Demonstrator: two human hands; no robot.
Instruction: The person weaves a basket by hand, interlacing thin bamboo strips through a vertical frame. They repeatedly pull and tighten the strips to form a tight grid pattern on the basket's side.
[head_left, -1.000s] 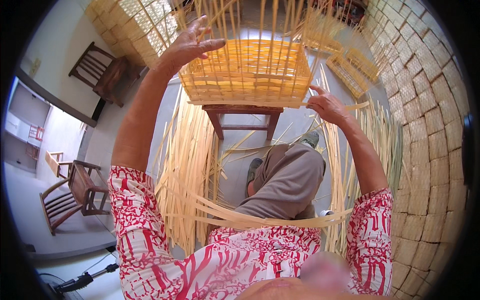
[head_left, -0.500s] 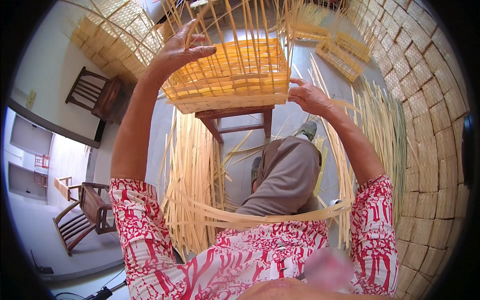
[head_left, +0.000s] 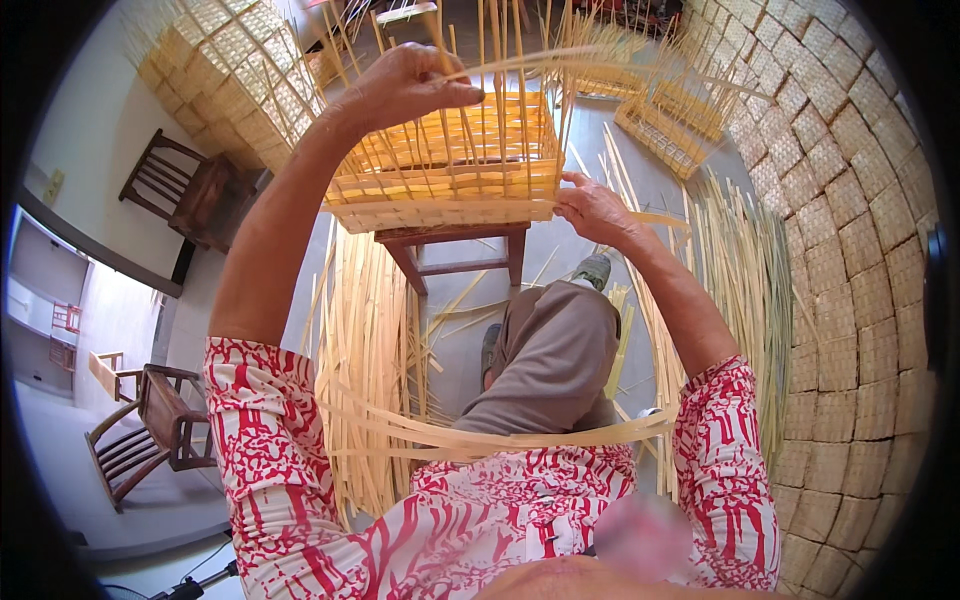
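A half-woven yellow basket (head_left: 440,190) with tall upright stakes rests on a brown wooden stool (head_left: 450,240). My left hand (head_left: 415,85) is raised over the basket's left part, fingers curled on a thin pale strip (head_left: 530,60) that arcs across the stakes to the right. At the basket's lower right corner, my right hand (head_left: 590,210) pinches around a flat strip (head_left: 640,217), whose tail trails rightward past my wrist. A long loop of pale strip (head_left: 540,440) hangs low across my lap.
Loose strips lie in heaps at left (head_left: 370,320) and right (head_left: 750,280). More unfinished baskets (head_left: 665,135) stand behind at right. Wooden chairs (head_left: 175,410) are at left. Stacked woven pieces line the right side (head_left: 850,300). My crossed legs (head_left: 540,350) fill the middle.
My left hand has moved rightward along the stakes and now has a strip bent across them. My right hand and the basket have shifted somewhat leftward in the view.
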